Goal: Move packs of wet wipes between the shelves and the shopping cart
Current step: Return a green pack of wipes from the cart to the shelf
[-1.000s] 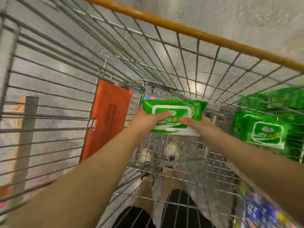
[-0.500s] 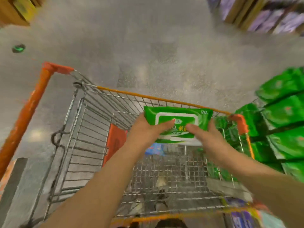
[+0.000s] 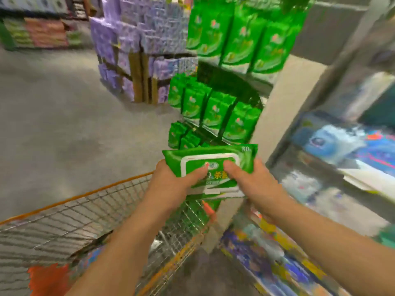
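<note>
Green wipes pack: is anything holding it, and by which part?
Yes. The left hand grips the green wipes pack at its left end, the right hand at its right end, thumbs on its top face.

The green wet wipes pack [image 3: 210, 165] bore "80" at its upper right corner and yellow Chinese characters "杀菌"; remaining print was illegible.

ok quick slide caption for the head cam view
Both hands, left and right, hold a green wet wipes pack above the shopping cart, facing green-stocked shelves.
</note>
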The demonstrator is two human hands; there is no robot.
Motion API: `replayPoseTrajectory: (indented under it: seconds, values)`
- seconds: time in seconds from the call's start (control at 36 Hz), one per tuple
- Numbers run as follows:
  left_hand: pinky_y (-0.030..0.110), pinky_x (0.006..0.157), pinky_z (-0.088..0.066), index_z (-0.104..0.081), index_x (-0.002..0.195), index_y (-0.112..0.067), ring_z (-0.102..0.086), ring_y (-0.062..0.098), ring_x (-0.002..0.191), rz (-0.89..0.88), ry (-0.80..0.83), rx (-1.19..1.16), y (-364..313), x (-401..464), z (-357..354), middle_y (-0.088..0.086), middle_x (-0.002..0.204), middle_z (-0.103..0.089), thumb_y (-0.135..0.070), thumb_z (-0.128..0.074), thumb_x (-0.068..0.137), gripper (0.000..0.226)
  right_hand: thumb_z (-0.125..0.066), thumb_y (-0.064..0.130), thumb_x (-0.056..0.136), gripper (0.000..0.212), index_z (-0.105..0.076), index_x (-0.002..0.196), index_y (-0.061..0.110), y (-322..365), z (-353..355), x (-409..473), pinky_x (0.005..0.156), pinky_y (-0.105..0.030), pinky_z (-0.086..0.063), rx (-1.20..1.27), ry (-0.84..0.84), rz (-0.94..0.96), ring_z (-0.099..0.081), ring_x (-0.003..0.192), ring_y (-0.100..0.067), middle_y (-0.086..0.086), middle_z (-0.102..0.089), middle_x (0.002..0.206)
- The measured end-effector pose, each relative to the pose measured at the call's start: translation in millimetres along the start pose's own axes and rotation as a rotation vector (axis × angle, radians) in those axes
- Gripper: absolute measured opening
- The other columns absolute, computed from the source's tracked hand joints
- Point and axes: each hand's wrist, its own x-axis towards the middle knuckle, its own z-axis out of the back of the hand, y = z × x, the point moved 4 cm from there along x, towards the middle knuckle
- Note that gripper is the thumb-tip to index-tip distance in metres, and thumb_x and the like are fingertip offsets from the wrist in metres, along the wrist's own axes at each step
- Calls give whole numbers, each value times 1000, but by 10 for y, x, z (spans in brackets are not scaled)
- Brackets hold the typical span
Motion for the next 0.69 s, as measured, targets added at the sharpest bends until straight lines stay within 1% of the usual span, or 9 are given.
replayPoseTrajectory:
  seconds: [0.06, 0.14, 0.19, 0.28, 0.44, 0.5, 0.56, 0.61, 0.69]
  values:
    - [35, 73, -63, -69, 111, -19, -77, 15, 85, -23, 48, -17, -152, -68, -371, -2, 97, -80, -32, -89, 76, 42, -80, 41, 81, 51, -61, 122, 18, 3, 442, -171, 72, -12, -54, 14, -66, 15, -71, 79, 6, 9, -75, 97]
    - [44, 87, -62, -71, 116, -21, -77, 13, 91, -78, 165, 41, -353, -192, -970, -7, 101, -79, -50, -92, 65, 62, -84, 68, 60, 79, -59, 123, 27, -58, 1099, -496, 94, -38, -56, 5, -180, -4, -73, 99, -11, 5, -76, 110]
    - [45, 90, -61, -75, 111, -23, -77, 11, 92, -131, 249, 64, -497, -329, -1411, -8, 99, -80, -53, -88, 62, 59, -83, 64, 65, 75, -60, 125, 27, -128, 1550, -763, 100, -45, -53, 33, -238, -4, -72, 104, -15, 6, -75, 114]
    - [43, 91, -61, -75, 112, -23, -77, 9, 92, -200, 335, 93, -703, -626, -2078, -10, 99, -80, -50, -89, 65, 56, -77, 53, 80, 53, -61, 125, 29, -217, 2169, -1218, 101, -42, -52, 26, -352, 4, -71, 104, -9, 13, -75, 113]
    - [44, 92, -60, -75, 110, -28, -76, 9, 93, -248, 527, 132, -1016, -1401, -3466, -12, 99, -80, -58, -85, 63, 56, -73, 55, 82, 46, -60, 121, 33, -477, 3436, -2192, 89, -23, -52, -4, -600, -21, -68, 94, 7, 21, -73, 105]
    - [45, 94, -59, -75, 112, -23, -76, 10, 95, -251, 609, 128, -1050, -1637, -3917, -11, 101, -80, -38, -88, 77, 41, -74, 52, 83, 47, -57, 122, 32, -563, 3805, -2495, 86, -20, -51, 8, -684, -41, -66, 96, 6, 20, -71, 109]
    - [40, 92, -60, -74, 111, -23, -76, 6, 91, -274, 636, 128, -1116, -1875, -4312, -13, 98, -80, -34, -87, 79, 36, -75, 59, 78, 59, -54, 127, 32, -672, 4153, -2761, 100, -34, -50, 36, -746, -48, -65, 108, -4, 17, -69, 118]
    - [32, 83, -60, -75, 104, -24, -75, 2, 84, -295, 676, 132, -1173, -2107, -4673, -17, 91, -79, -39, -88, 78, 33, -74, 77, 63, 94, -46, 140, 30, -779, 4477, -3007, 109, -42, -44, 35, -798, -54, -59, 122, -11, 13, -62, 133]
    - [21, 73, -59, -74, 104, -22, -75, 1, 78, -307, 743, 131, -1211, -2393, -5152, -15, 87, -79, -37, -88, 77, 33, -74, 73, 68, 112, -24, 157, 25, -893, 4915, -3327, 118, -40, -31, 23, -862, -66, -37, 143, -15, 12, -38, 153]
